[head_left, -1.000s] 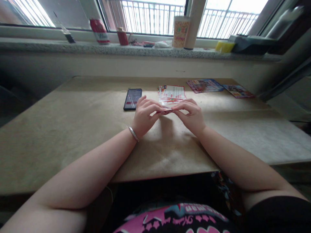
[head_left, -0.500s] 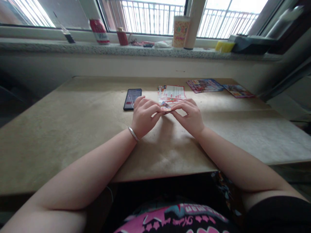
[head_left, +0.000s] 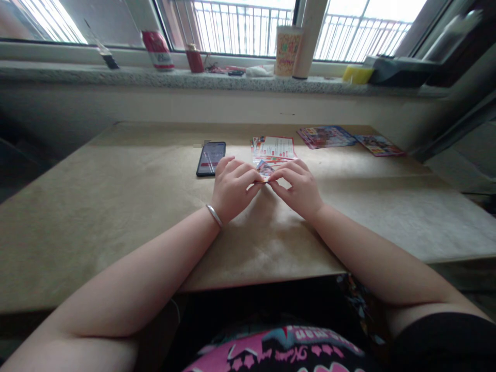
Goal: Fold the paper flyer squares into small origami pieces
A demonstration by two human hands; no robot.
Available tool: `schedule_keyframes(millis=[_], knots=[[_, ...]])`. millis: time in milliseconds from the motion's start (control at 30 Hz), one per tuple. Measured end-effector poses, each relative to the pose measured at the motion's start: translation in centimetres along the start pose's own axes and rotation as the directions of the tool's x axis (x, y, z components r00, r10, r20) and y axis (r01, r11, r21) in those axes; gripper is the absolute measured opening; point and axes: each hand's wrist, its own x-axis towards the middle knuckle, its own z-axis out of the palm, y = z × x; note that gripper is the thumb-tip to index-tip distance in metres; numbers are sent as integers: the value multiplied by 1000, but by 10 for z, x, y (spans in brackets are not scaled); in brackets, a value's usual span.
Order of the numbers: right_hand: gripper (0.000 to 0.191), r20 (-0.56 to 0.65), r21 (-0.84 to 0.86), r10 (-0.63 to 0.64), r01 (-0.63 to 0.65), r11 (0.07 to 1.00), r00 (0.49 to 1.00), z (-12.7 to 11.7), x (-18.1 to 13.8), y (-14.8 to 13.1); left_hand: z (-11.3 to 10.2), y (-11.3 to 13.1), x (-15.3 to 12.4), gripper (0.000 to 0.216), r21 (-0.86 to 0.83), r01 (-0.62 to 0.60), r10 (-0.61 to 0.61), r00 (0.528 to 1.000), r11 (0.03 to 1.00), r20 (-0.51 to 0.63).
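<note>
Between both hands is a small colourful printed card or paper (head_left: 265, 168), pinched along its near edge and standing a little tilted. My left hand (head_left: 235, 185), with a silver bangle at the wrist, grips it by thumb and forefinger. From the other side my right hand (head_left: 297, 187) pinches it the same way, the fingertips of the two hands almost meeting. Whether the piece is folded is hidden by the fingers. Just beyond it lies a pile of white cards with red borders (head_left: 277, 147). A dark smartphone (head_left: 212, 157) rests beside my left hand.
Farther right on the table (head_left: 116, 206) lie a spread of colourful cards (head_left: 328, 136) and another small stack (head_left: 380, 145). Along the window sill stand a red can (head_left: 158, 50), a red bottle (head_left: 194, 59), a patterned cup (head_left: 287, 50) and a yellow item (head_left: 357, 75).
My fingertips have come closer together along the card's near edge, and the right hand has shifted slightly left. More of the card's picture now stands up behind the fingers.
</note>
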Motion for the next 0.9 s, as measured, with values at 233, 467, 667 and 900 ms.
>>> schedule_keyframes(millis=[233,467,667,900], knots=[[10,65,-33,-52,54,998,997,-1,1,-1,2,0,1,17,35,-35,34,999,999,19],[9,60,-101,-45,51,994,997,1,0,2,6,-1,0,16,-1,-40,40,999,999,6],[8,50,-104,21,-15,994,999,5,-1,7,7,-3,-1,14,-19,-8,9,999,1000,32],[9,46,-127,15,-9,992,999,5,-2,10,8,-5,-1,13,-15,-22,22,1000,1000,11]])
